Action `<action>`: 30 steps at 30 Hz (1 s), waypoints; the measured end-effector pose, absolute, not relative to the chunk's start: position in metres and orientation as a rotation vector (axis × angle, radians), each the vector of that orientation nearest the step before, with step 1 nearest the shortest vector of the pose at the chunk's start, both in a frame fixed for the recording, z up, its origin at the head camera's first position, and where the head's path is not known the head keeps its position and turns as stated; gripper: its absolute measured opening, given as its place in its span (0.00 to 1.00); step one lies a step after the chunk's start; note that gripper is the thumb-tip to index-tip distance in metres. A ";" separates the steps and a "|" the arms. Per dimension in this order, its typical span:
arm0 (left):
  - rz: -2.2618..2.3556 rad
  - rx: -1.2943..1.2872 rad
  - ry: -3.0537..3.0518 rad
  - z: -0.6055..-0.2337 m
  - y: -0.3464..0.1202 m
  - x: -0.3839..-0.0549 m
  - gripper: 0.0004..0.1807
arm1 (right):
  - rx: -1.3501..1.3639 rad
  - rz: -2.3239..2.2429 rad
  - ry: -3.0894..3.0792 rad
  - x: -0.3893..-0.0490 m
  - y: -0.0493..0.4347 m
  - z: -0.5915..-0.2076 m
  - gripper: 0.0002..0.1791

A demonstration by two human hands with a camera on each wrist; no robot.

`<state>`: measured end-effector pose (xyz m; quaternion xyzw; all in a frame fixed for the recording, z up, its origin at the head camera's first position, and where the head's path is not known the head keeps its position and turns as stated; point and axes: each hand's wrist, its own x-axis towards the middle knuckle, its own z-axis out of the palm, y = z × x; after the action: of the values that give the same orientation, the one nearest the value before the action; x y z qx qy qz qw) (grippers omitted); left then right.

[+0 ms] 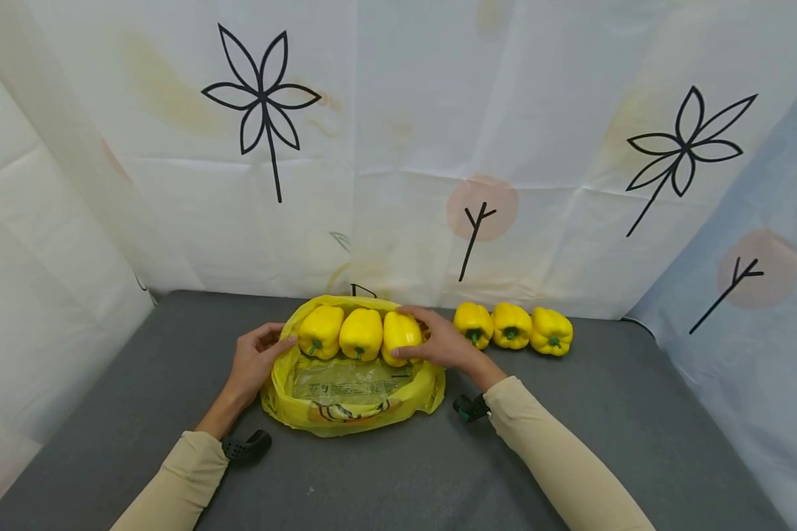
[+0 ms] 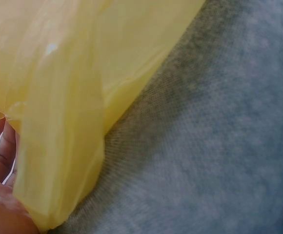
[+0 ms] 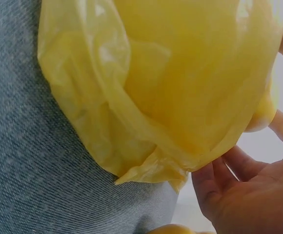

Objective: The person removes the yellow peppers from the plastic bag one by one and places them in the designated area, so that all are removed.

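three yellow peppers [image 1: 361, 334] inside yellow bag [image 1: 412, 409]

the bag lies open-topped on the grey bench [image 1: 385, 487], contents in a row along its far side. left hand [image 1: 255, 361]: pinching the bag's left rim. right hand [image 1: 441, 343]: gripping the rightmost pepper [image 1: 398, 332] between thumb and fingers. three loose peppers [image 1: 512, 326] sit right of the bag, near the printed backdrop [image 1: 385, 133].
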<state>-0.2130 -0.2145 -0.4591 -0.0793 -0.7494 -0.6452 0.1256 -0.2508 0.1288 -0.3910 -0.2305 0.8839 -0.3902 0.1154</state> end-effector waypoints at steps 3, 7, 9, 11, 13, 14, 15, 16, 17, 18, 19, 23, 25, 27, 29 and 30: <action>-1.881 -0.224 -2.182 -0.458 -0.214 -0.212 0.16 | -0.665 -1.127 2.573 -0.251 0.128 -0.390 0.45; -1.879 -0.230 -2.179 -0.456 -0.213 -0.211 0.16 | -0.660 -1.130 2.554 -0.250 0.128 -0.389 0.45; -1.883 -0.233 -2.174 -0.456 -0.213 -0.211 0.16 | -0.670 -1.137 2.558 -0.250 0.128 -0.389 0.45; -1.880 -0.234 -2.177 -0.455 -0.213 -0.211 0.16 | -0.686 -1.146 2.567 -0.250 0.128 -0.390 0.44; -1.882 -0.233 -2.178 -0.455 -0.213 -0.211 0.16 | -0.695 -1.166 2.575 -0.249 0.129 -0.390 0.44; -1.883 -0.230 -2.177 -0.455 -0.213 -0.211 0.16 | -0.700 -1.177 2.580 -0.249 0.129 -0.391 0.44; -1.883 -0.230 -2.183 -0.455 -0.213 -0.211 0.17 | -0.703 -1.191 2.584 -0.249 0.130 -0.391 0.44; -1.882 -0.230 -2.186 -0.455 -0.213 -0.211 0.17 | -0.702 -1.204 2.586 -0.248 0.130 -0.391 0.44; -1.884 -0.230 -2.188 -0.455 -0.213 -0.211 0.17 | -0.701 -1.220 2.587 -0.247 0.130 -0.390 0.44; -1.888 -0.227 -2.186 -0.456 -0.213 -0.211 0.17 | -0.700 -1.236 2.587 -0.247 0.130 -0.390 0.44; -1.888 -0.228 -2.187 -0.456 -0.213 -0.211 0.17 | -0.699 -1.253 2.588 -0.246 0.130 -0.389 0.44; -1.887 -0.232 -2.179 -0.457 -0.213 -0.211 0.16 | -0.698 -1.329 2.577 -0.244 0.131 -0.387 0.44; -1.885 -0.235 -2.177 -0.458 -0.213 -0.211 0.16 | -0.693 -1.366 2.571 -0.242 0.131 -0.385 0.44; -1.880 -0.234 -2.179 -0.458 -0.213 -0.211 0.16 | -0.682 -1.403 2.563 -0.239 0.132 -0.383 0.44; -1.875 -0.231 -2.181 -0.458 -0.214 -0.211 0.17 | -0.664 -1.436 2.555 -0.237 0.133 -0.381 0.44; -1.873 -0.229 -2.183 -0.458 -0.214 -0.211 0.17 | -0.655 -1.450 2.554 -0.236 0.134 -0.381 0.44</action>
<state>-0.2107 -0.2135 -0.4584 -0.0787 -0.7503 -0.6438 0.1279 -0.2357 0.1338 -0.3809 -0.2171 0.8469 -0.4809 0.0664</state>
